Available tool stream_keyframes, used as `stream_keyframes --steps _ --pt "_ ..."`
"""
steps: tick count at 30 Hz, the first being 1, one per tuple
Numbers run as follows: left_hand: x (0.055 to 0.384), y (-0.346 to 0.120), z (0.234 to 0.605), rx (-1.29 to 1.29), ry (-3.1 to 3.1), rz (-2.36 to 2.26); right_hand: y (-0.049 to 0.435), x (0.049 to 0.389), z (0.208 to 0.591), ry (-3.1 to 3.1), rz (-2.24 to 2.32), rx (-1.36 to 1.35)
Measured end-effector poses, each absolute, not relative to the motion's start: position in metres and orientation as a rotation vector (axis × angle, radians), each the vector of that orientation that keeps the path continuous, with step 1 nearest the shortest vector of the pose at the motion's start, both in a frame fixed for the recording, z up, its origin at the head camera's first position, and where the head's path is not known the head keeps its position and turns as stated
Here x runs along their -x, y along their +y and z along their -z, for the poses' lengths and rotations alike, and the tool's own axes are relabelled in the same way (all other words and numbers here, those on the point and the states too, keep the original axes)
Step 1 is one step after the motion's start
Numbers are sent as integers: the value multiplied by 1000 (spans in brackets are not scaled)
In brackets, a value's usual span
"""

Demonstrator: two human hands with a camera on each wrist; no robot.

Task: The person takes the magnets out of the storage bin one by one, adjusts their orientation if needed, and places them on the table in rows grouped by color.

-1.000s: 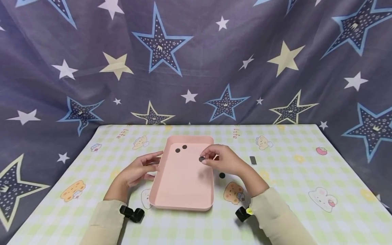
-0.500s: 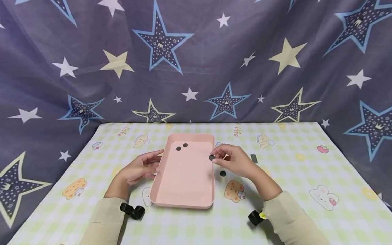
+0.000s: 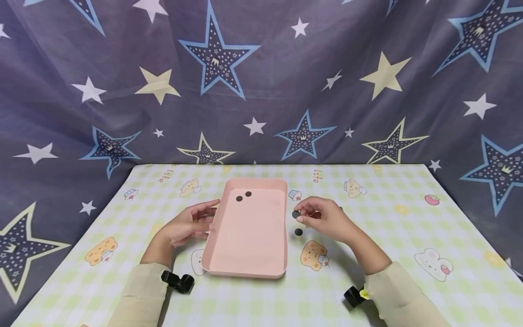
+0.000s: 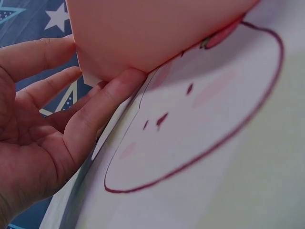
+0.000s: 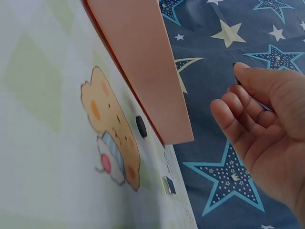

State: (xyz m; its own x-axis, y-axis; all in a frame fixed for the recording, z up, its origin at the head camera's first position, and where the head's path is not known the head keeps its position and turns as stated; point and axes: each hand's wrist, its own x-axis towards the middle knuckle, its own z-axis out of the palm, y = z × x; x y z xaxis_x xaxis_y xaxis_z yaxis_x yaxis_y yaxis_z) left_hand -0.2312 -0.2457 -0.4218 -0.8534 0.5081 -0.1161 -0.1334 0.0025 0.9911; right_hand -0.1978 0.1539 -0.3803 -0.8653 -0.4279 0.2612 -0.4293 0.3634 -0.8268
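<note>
A shallow pink tray (image 3: 249, 231) lies on the tablecloth. Inside, near its far left corner, are two small black discs, a nearer one (image 3: 239, 198) and a farther one (image 3: 248, 194). My left hand (image 3: 189, 225) rests its fingertips and thumb against the outside of the tray's left wall, fingers mostly straight. Just right of the tray, my right hand (image 3: 327, 218) pinches another black disc (image 3: 296, 214) between thumb and fingertips, raised over the cloth. Below that hand, a further black disc (image 3: 298, 232) sits on the cloth close to the tray's right wall.
A small dark rectangular piece (image 5: 169, 185) with a pale edge lies on the table, mostly hidden behind my right hand in the head view. The checked tablecloth (image 3: 408, 240) has printed cartoon animals. A star-patterned curtain (image 3: 261, 81) hangs behind the table.
My right hand has moved right, from above the tray to beyond its right wall, with the disc still pinched. It now covers most of the dark rectangle. My left hand stays put.
</note>
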Motion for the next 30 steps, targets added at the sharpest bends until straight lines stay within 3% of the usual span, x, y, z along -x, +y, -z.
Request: stream_keyframes --steps 30 --pt "233 -247 422 -381 1844 -1884 200 210 391 -2829 -1362 -864"
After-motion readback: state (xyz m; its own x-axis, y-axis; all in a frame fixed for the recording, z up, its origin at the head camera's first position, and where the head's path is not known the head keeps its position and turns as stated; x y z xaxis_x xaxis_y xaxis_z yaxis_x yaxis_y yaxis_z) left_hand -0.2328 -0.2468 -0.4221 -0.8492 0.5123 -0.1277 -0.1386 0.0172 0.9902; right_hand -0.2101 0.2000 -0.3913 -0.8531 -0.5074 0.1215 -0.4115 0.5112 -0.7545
